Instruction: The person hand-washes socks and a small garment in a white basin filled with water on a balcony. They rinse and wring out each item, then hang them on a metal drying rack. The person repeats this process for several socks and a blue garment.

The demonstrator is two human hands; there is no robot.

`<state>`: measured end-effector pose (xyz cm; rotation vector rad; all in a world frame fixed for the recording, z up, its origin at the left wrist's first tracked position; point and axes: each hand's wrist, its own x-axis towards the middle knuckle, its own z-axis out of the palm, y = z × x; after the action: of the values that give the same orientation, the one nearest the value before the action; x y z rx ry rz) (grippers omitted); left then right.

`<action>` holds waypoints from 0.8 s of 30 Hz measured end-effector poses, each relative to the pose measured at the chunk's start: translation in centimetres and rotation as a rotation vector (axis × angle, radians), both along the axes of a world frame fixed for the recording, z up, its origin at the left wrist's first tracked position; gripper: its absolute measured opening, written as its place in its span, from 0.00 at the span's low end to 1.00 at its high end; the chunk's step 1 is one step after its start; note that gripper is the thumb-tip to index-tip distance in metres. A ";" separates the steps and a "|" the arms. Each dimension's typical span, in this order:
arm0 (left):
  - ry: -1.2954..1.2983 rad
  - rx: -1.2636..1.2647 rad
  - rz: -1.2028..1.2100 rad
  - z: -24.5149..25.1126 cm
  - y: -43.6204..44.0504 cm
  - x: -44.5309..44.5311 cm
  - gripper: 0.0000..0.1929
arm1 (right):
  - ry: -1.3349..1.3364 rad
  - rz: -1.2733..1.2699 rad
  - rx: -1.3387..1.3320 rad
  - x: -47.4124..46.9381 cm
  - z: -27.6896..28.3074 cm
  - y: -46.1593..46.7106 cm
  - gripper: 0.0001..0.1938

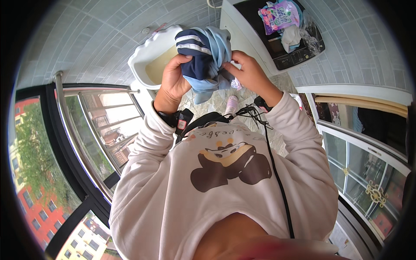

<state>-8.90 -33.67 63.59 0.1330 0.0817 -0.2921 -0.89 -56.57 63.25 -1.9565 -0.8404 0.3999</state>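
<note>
Both my hands hold a bunched garment point(205, 58) up in front of me. Its fabric is light blue and navy, with two white stripes on the navy part. My left hand point(175, 76) grips the navy side, thumb on top. On the other side, my right hand point(245, 70) pinches the light blue cloth between thumb and fingers. Behind the garment and to its left stands a white basin point(138, 61) with a wavy rim, holding cloudy yellowish liquid. Folds of the cloth hide part of the basin's right side.
A white washing machine point(247, 42) with a black top stands at the back right. A purple detergent bag point(282, 16), a pale cloth point(291, 37) and clear plastic wrap point(310, 35) lie on it. Metal rails point(84, 130) line the window at left; a glazed door point(360, 169) is at right.
</note>
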 end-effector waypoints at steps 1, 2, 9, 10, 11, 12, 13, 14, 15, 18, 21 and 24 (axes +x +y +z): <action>0.000 0.205 0.111 0.3 1.4 -1.1 0.22 | -0.070 -0.071 0.057 -0.3 0.6 1.1 0.11; 0.006 0.409 0.224 0.6 2.8 -2.2 0.21 | -0.099 -0.091 0.157 -0.2 1.4 1.7 0.11; 0.142 1.239 0.440 -0.8 8.5 -9.0 0.26 | 0.947 -0.046 0.724 1.2 4.9 4.7 0.13; 0.122 1.222 0.451 -1.4 8.6 -9.6 0.24 | 1.086 -0.106 0.701 1.5 4.8 5.2 0.14; 0.142 0.980 0.373 -1.6 9.4 -10.4 0.23 | 1.087 -0.177 0.686 1.9 4.5 5.5 0.14; 0.130 0.737 0.295 -1.6 10.7 -11.2 0.22 | 1.090 -0.241 0.679 2.4 4.3 5.7 0.15; 0.151 0.525 0.230 -1.7 11.7 -11.8 0.21 | 1.124 -0.266 0.692 2.8 4.0 5.8 0.16; 0.020 0.293 0.273 -1.8 12.2 -12.1 0.21 | 1.019 -0.264 0.668 3.2 3.9 5.8 0.14; -0.099 0.090 0.315 -1.8 12.7 -12.3 0.22 | 0.681 -0.292 0.455 3.3 3.7 5.8 0.13; -0.195 -0.053 0.323 -1.1 13.3 -12.5 0.21 | -0.577 -0.312 -0.108 1.5 3.5 6.3 0.14; -0.198 -0.090 0.192 0.0 12.1 -11.7 0.22 | -0.129 0.084 0.409 -2.4 3.6 8.6 0.15; -0.184 -0.058 0.090 1.1 10.2 -10.9 0.24 | 0.256 0.328 0.382 -6.0 3.5 11.5 0.16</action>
<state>-19.83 -23.48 64.74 0.0975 -0.1030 -0.1910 -6.87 -45.03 66.75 -1.3854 -0.9889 0.6179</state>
